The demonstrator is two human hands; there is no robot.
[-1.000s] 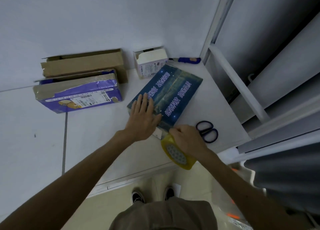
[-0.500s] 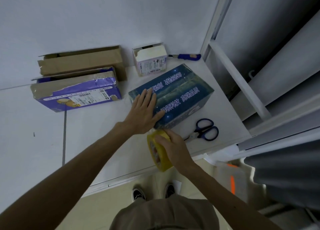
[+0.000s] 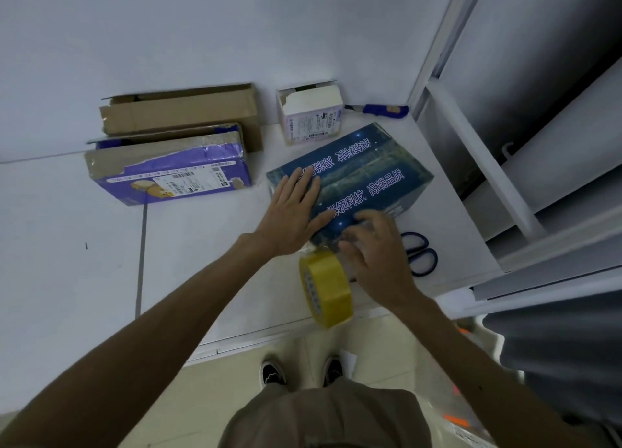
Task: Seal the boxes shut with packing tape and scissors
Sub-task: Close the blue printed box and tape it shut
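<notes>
Leaving the tape roll [image 3: 328, 287], the right hand [image 3: 377, 255] is smoothing tape onto the blue box [image 3: 380, 168], fingers spread and gripping nothing; the left hand [image 3: 289, 215] is pressing down flat. Cutting and the purple box [image 3: 168, 174] are still waiting.

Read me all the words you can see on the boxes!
Blue box: "科技 高端品质" in white; a second row faces the other way.
Purple box: shipping label with barcode, print too small to read.
Small white box: printed label, too small to read.

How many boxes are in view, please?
4: brown cardboard box back left; purple box in front of it; small white box at back centre; blue box under the left hand.
</notes>
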